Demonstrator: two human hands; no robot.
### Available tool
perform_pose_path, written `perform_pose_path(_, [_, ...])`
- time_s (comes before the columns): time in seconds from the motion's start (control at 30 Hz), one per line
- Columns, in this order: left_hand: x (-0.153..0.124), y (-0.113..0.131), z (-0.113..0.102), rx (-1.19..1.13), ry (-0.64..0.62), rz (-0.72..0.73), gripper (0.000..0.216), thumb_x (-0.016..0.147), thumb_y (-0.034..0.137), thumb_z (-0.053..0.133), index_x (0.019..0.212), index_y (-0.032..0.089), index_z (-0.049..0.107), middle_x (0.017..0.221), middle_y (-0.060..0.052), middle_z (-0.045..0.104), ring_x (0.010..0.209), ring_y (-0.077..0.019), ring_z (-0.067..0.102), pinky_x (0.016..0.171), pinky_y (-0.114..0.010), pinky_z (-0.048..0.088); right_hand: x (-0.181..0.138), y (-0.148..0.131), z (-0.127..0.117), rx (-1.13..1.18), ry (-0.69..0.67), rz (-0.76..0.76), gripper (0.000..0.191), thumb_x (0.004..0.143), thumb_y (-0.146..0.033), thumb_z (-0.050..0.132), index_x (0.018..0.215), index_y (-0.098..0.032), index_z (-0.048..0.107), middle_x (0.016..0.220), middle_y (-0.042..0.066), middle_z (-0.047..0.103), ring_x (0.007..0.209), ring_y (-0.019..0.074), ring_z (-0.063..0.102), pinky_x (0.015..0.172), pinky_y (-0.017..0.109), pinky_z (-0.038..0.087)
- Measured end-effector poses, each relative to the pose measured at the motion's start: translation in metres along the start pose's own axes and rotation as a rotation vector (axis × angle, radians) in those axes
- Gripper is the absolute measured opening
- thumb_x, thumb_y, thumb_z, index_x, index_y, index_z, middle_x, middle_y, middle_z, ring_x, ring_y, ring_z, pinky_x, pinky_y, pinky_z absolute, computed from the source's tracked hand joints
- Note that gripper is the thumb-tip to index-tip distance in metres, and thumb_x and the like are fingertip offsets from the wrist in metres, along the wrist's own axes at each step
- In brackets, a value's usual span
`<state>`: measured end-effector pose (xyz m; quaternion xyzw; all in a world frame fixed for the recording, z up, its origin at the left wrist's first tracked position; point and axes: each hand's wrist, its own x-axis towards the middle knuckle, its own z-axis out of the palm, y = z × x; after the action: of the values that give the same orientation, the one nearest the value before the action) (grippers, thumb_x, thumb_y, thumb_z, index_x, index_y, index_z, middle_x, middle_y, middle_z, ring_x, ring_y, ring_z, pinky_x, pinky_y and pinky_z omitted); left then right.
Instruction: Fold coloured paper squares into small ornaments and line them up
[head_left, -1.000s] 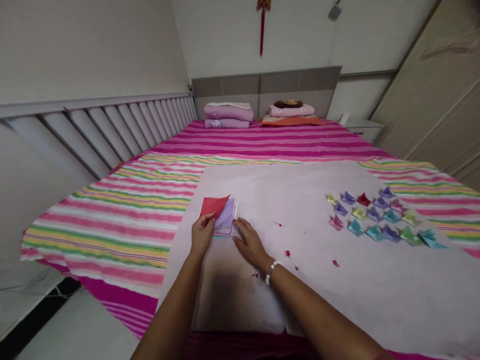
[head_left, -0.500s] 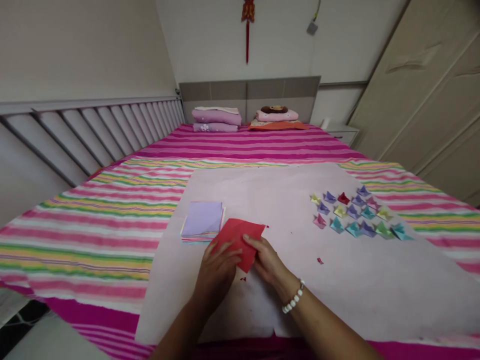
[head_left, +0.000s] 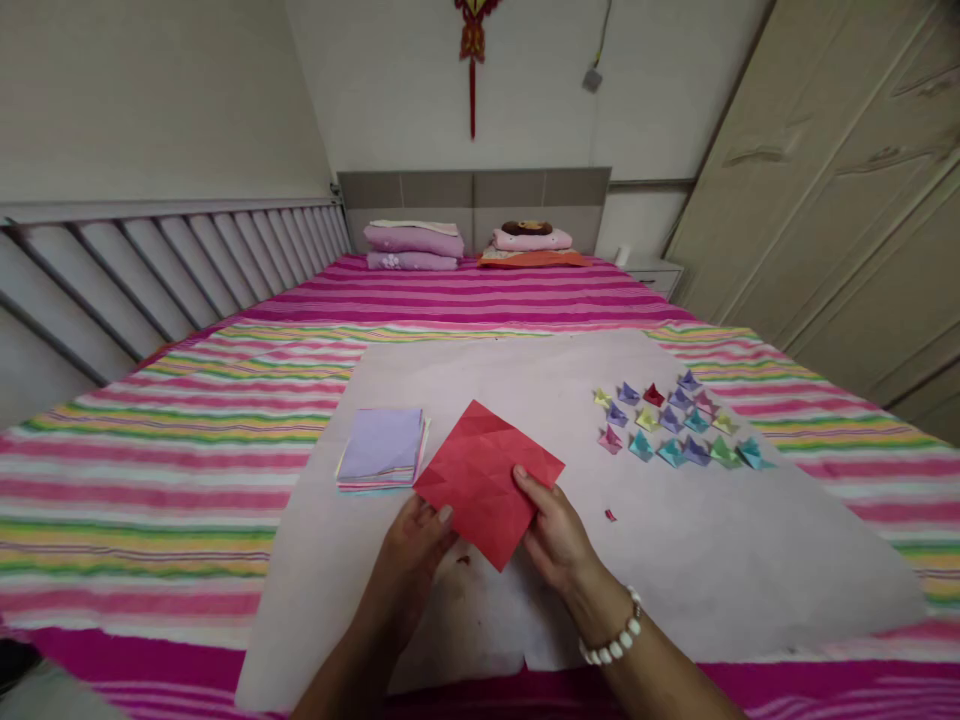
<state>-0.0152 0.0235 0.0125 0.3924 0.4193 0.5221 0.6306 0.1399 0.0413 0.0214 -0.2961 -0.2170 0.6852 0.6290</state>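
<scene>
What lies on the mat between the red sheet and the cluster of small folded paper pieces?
Bare pale mat and one tiny red scrap, between the red sheet and the folded pieces, in the head view.

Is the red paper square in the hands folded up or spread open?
Spread open. The red paper shows as a full single square with crease lines across it, held by the left hand and right hand.

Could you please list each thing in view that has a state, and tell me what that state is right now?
Red square paper sheet: unfolded, creased, held at its near edges by both hands.
Left hand: gripping the sheet's left edge.
Right hand: gripping the sheet's right edge.
Stack of coloured paper squares: flat, purple sheet on top, untouched.
Small folded paper shapes: folded, grouped in rows.
Large pale paper sheet: spread over the striped bed.
</scene>
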Motion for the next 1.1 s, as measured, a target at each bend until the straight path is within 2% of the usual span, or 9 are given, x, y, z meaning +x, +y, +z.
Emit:
perform_pose_path(0.1, [-0.004, 0.004, 0.009, -0.032, -0.035, -0.11, 0.033, 0.076, 0.043, 0.069, 0.094, 0.016, 0.064, 0.083, -0.004, 0.068, 0.066, -0.0121, 0.059, 0.061, -0.023, 0.047, -0.004, -0.002, 0.003, 0.001, -0.014, -0.035, 0.031, 0.068, -0.032, 0.081, 0.094, -0.018, 0.072, 0.097, 0.007, 0.076, 0.095, 0.0274, 0.069, 0.084, 0.039, 0.055])
perform_pose_path(0.17, [-0.004, 0.005, 0.008, 0.044, 0.063, -0.1, 0.033, 0.071, 0.044, 0.073, 0.07, 0.016, 0.057, 0.056, 0.005, 0.054, 0.049, -0.0061, 0.044, 0.049, -0.018, 0.036, -0.006, -0.005, 0.002, -0.034, -0.026, -0.06, 0.03, 0.068, -0.031, 0.082, 0.094, -0.018, 0.072, 0.096, 0.006, 0.076, 0.092, 0.0261, 0.069, 0.083, 0.038, 0.054])
perform_pose_path(0.23, [-0.002, 0.009, 0.003, 0.158, 0.139, -0.063, 0.042, 0.07, 0.047, 0.074, 0.058, 0.017, 0.046, 0.045, 0.009, 0.04, 0.042, -0.0042, 0.033, 0.042, -0.017, 0.026, -0.006, -0.009, -0.002, -0.12, -0.041, -0.082, 0.028, 0.067, -0.03, 0.082, 0.091, -0.018, 0.073, 0.092, 0.006, 0.076, 0.087, 0.0242, 0.069, 0.082, 0.036, 0.054])
perform_pose_path(0.33, [0.001, 0.018, -0.003, 0.304, 0.148, -0.02, 0.046, 0.074, 0.05, 0.069, 0.055, 0.018, 0.042, 0.039, 0.009, 0.041, 0.034, -0.0043, 0.032, 0.038, -0.018, 0.023, -0.005, -0.017, -0.011, -0.293, -0.054, -0.127, 0.024, 0.067, -0.03, 0.083, 0.086, -0.018, 0.074, 0.082, 0.004, 0.075, 0.076, 0.0199, 0.067, 0.077, 0.032, 0.052])
perform_pose_path(0.53, [-0.005, 0.031, 0.003, 0.208, 0.151, 0.047, 0.03, 0.078, 0.047, 0.064, 0.08, 0.016, 0.062, 0.081, -0.007, 0.076, 0.067, -0.0202, 0.071, 0.061, -0.03, 0.056, -0.005, -0.036, -0.023, -0.581, 0.043, -0.338, 0.026, 0.063, -0.023, 0.081, 0.088, -0.018, 0.074, 0.057, -0.006, 0.056, 0.049, 0.0086, 0.046, 0.05, 0.022, 0.041])
perform_pose_path(0.67, [-0.01, 0.029, -0.004, 0.444, 0.167, 0.329, 0.021, 0.075, 0.025, 0.066, 0.095, 0.021, 0.072, 0.097, -0.005, 0.076, 0.091, -0.024, 0.071, 0.081, -0.034, 0.057, -0.016, -0.041, -0.024, -0.59, 0.045, -0.312, 0.066, 0.065, -0.015, 0.074, 0.129, -0.023, 0.059, 0.046, -0.013, 0.039, 0.038, 0.0054, 0.034, 0.039, 0.017, 0.033])
perform_pose_path(0.77, [-0.013, 0.024, -0.012, 0.626, 0.147, 0.557, 0.026, 0.074, 0.015, 0.064, 0.093, 0.028, 0.075, 0.101, -0.001, 0.076, 0.097, -0.0226, 0.07, 0.085, -0.031, 0.057, -0.026, -0.041, -0.024, -0.567, -0.047, -0.233, 0.079, 0.066, -0.017, 0.075, 0.14, -0.027, 0.047, 0.048, -0.011, 0.052, 0.036, 0.0076, 0.043, 0.038, 0.019, 0.041])
perform_pose_path(0.93, [-0.015, 0.019, -0.016, 0.734, 0.042, 0.744, 0.03, 0.077, 0.013, 0.061, 0.098, 0.029, 0.075, 0.101, -0.002, 0.077, 0.096, -0.0208, 0.071, 0.084, -0.029, 0.057, -0.03, -0.044, -0.023, -0.706, -0.13, -0.423, 0.042, 0.066, -0.014, 0.074, 0.105, -0.031, 0.074, 0.099, 0.004, 0.075, 0.086, 0.0222, 0.07, 0.076, 0.033, 0.057])
perform_pose_path(1.1, [-0.009, 0.023, -0.011, 0.664, 0.159, 0.683, 0.025, 0.072, 0.013, 0.065, 0.091, 0.026, 0.076, 0.103, -0.003, 0.075, 0.097, -0.0206, 0.07, 0.081, -0.026, 0.057, -0.025, -0.045, -0.022, -0.717, -0.223, -0.459, 0.027, 0.07, -0.013, 0.073, 0.09, -0.03, 0.077, 0.1, 0.003, 0.075, 0.093, 0.0225, 0.069, 0.082, 0.032, 0.055])
